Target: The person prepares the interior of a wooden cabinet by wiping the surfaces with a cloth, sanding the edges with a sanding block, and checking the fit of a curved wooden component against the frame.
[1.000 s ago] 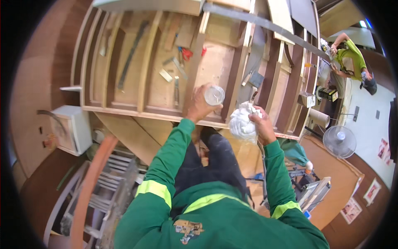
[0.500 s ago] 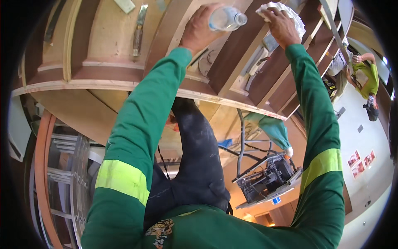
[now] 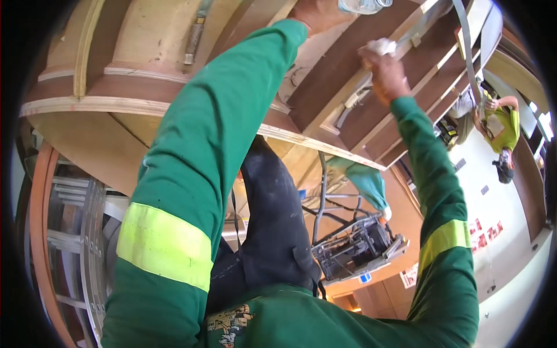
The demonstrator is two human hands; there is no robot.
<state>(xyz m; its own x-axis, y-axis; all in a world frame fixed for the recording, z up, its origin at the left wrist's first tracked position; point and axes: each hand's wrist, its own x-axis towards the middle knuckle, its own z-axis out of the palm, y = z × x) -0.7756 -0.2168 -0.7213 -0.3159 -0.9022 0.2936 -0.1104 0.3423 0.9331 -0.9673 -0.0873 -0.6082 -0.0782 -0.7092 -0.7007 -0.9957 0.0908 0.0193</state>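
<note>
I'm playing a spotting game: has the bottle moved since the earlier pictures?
Yes. Against the wooden frame's near edge, the bottle in the left hand has moved farther away and to the right.

That big wooden frame [image 3: 93, 107] stretches out before the person, a pale plywood edge along its near side and brown dividers [image 3: 333, 66] parting it into long bays. In one bay on the left lies a slim hand tool [image 3: 195, 42]; farther right, a pale tool [image 3: 350, 103] sits between dividers, and a long grey strip [image 3: 469, 52] runs across the right end.
</note>
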